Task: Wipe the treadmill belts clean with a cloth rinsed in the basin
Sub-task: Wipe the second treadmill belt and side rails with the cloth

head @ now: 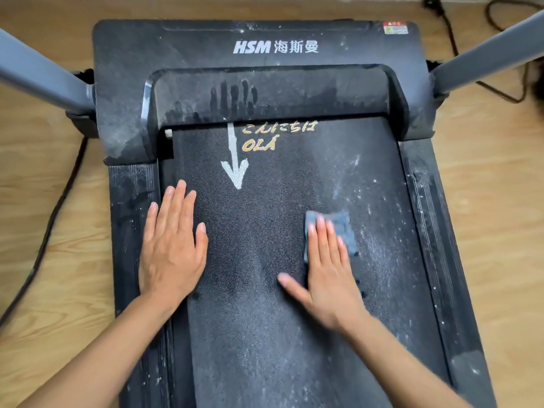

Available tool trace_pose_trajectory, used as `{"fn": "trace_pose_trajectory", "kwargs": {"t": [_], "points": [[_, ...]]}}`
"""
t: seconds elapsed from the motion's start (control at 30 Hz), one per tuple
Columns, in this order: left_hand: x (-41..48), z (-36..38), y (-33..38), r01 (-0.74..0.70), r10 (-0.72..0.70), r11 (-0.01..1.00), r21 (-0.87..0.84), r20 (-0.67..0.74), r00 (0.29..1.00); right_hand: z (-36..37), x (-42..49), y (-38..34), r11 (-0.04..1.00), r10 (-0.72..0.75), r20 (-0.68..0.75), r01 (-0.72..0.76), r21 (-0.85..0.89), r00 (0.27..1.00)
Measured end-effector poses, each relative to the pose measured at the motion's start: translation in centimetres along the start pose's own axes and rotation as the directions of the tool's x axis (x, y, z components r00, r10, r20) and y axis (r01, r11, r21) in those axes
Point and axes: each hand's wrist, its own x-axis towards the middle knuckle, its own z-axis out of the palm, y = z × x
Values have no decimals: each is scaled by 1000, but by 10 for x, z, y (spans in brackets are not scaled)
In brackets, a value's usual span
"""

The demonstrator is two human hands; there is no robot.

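Cloth flat on dusty belt under right hand.

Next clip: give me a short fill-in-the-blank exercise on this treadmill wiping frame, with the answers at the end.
1. Of the left hand and the right hand, the one pressing the cloth onto the belt is the ____.
2. The left hand lies flat on the belt and holds ____.
3. The white arrow on the belt points ____ the person.
4. The letters on the dusty motor cover read ____.
Missing words: right; nothing; toward; HSM.
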Motion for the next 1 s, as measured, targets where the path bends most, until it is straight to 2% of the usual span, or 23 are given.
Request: {"fn": "trace_pose_trajectory", "kwargs": {"t": [0.07, 0.13, 0.23, 0.33, 0.43, 0.53, 0.6, 0.7, 0.83, 0.9, 1.0], "points": [[0, 1, -1, -4, 4, 1000, 11, 0, 1000, -22, 80, -6, 1000, 23, -81, -24, -11, 996], [1, 0, -1, -13, 12, 1000, 16, 5, 1000, -49, 143, -12, 999, 36, -97, -37, -9, 995], [1, -2, 0, -14, 13, 1000, 15, 5, 1000, -61, 168, -12, 1000, 0, -95, -2, -29, 995], [0, -2, 0, -16, 16, 1000, 2, 6, 1000, -47, 113, -7, 999, -24, -91, 22, -30, 996], [-1, 0, 0, -14, 14, 1000, -14, -5, 1000, -12, 5, -1, 1000, -15, 1, 15, 11, 1000], [-2, 0, 0, -18, 17, 1000, -20, -12, 1000, 26, -100, -8, 999, 36, 52, -37, 3, 998], [-2, -1, 0, -12, 12, 1000, -19, -9, 1000, 42, -121, -17, 996, 91, 81, -91, 3, 993], [-2, -3, 1, -7, 7, 1000, -2, -9, 1000, 26, -64, -26, 993, 112, 40, -113, 34, 993], [-1, -4, 0, -14, 14, 1000, 21, -7, 1000, -29, 85, -21, 993, 111, -94, -108, 43, 989], [-2, -4, -1, -21, 21, 999, 33, -3, 1000, -55, 142, -19, 995, 93, -94, -90, 42, 991], [-2, -5, -1, -34, 35, 999, 38, -7, 999, -62, 152, -1, 1000, 23, -75, -24, -1, 997]]}}
